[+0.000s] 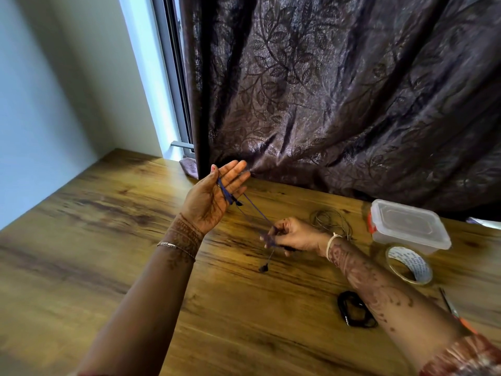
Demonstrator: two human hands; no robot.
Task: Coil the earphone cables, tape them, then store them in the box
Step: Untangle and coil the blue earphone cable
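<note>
Head view: thin blue earphone cable runs taut from the straight-fingered, open left hand down to the pinching right hand.

Table is wood or a wood-look top, strong grain, smooth with a soft sheen. Curtain is heavy woven cloth, leaf pattern, a bit shimmery on the folds. Box is clear, slightly cloudy plastic. Tape roll looks glossy and see-through over a white printed paper core. Blue cable is thin and matt, black cable looks rubbery. Bracelet is shiny metal.
</note>
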